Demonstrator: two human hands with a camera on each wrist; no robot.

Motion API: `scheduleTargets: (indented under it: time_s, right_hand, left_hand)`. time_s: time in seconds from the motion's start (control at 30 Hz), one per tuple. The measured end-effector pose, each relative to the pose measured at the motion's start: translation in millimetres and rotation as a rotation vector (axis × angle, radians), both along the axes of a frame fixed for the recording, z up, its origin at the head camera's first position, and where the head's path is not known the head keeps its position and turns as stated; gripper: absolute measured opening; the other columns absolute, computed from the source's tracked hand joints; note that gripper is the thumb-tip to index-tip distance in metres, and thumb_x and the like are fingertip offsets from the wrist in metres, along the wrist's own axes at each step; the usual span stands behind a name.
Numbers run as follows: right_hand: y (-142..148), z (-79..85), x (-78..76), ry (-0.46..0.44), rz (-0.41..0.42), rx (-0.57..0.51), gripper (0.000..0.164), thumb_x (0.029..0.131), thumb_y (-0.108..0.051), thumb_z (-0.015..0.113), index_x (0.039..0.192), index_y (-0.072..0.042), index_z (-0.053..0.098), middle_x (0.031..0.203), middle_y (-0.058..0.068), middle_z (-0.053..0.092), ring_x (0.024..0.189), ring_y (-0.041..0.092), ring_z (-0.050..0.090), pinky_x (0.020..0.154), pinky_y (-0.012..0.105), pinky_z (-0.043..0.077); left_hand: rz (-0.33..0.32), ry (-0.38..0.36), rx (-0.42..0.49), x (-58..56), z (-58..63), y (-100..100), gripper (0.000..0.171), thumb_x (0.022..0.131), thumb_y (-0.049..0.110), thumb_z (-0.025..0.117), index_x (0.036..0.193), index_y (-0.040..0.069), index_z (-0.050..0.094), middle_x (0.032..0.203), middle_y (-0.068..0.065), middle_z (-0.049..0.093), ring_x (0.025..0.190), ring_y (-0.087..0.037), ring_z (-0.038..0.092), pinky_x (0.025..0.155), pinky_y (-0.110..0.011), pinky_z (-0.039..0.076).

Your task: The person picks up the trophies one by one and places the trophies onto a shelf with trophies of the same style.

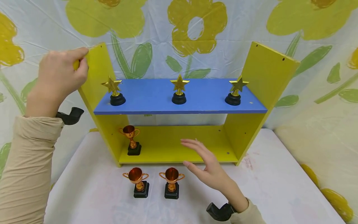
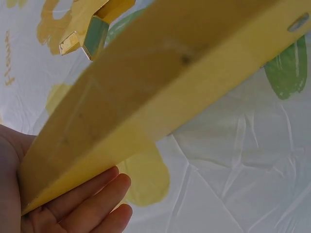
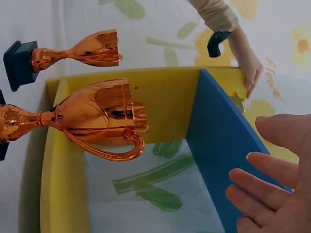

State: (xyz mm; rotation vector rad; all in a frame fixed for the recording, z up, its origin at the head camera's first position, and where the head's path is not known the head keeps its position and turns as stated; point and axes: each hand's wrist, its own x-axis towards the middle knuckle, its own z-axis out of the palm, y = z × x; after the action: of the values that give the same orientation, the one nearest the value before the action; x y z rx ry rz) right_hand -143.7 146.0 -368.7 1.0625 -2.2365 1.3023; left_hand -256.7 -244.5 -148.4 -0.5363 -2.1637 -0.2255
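Note:
My left hand (image 1: 60, 73) grips the upper end of the yellow left side panel (image 1: 98, 67) of a small shelf. In the left wrist view, fingers (image 2: 97, 204) lie along the panel's (image 2: 136, 92) edge. In front of the lower shelf, my right hand (image 1: 208, 166) hovers with fingers spread and holds nothing. Nearest to it is a bronze trophy cup (image 1: 172, 177) on a black base, standing on the table; a second bronze trophy cup (image 1: 136, 178) stands to its left. A third bronze trophy cup (image 1: 130, 133) stands at the left end of the lower shelf.
On the blue upper board (image 1: 148, 90) stand three gold star trophies: left (image 1: 113, 87), middle (image 1: 179, 85) and right (image 1: 237, 87). The yellow right side panel (image 1: 265, 74) rises above the board. A flower-printed cloth (image 1: 215, 59) hangs behind; a white-covered table (image 1: 92, 186) lies below.

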Motion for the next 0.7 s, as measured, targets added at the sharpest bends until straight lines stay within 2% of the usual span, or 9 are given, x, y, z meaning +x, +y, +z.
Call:
scheduleTargets:
  time_s: [0.17,0.4,0.57,0.7]
  right_hand:
    - [-4,-2.5,2.5,-0.054,0.0,0.015,0.057,0.092,-0.008,0.068,0.145,-0.018,0.049,0.15,0.003,0.047,0.143,0.026,0.033,0.117,0.054,0.017]
    - [-11,-9.6,3.2,-0.123,0.016,0.058,0.056,0.094,-0.014,0.067,0.146,-0.018,0.047,0.151,0.0,0.046,0.146,0.026,0.029,0.114,0.06,0.017]
    - [-13,-14.5,2.5,-0.179,0.027,0.128,0.055,0.096,-0.024,0.066,0.147,-0.02,0.047,0.149,-0.003,0.047,0.146,0.029,0.029,0.112,0.062,0.021]
    - [-14,-18.8,2.4,-0.238,0.03,0.171,0.055,0.096,-0.033,0.066,0.147,-0.028,0.046,0.15,-0.008,0.044,0.147,0.028,0.026,0.113,0.061,0.021]
  left_hand:
    - [-0.009,0.024,0.003,-0.2,-0.5,2,0.02,0.089,0.003,0.039,0.081,0.003,0.056,0.058,-0.014,0.043,0.047,-0.028,0.03,0.046,-0.04,0.02]
    - [-0.005,0.001,0.018,2.1,-1.5,2,0.026,0.091,0.003,0.039,0.095,0.0,0.065,0.069,-0.019,0.055,0.048,-0.029,0.033,0.047,-0.041,0.023]
    - [0.002,-0.004,0.013,2.3,-0.9,3,0.024,0.091,0.003,0.038,0.089,0.0,0.061,0.064,-0.017,0.051,0.049,-0.03,0.033,0.048,-0.041,0.022]
    - [0.011,-0.02,0.019,3.2,-1.4,3,0.025,0.091,0.003,0.038,0.091,0.001,0.062,0.065,-0.017,0.052,0.049,-0.03,0.034,0.048,-0.041,0.023]
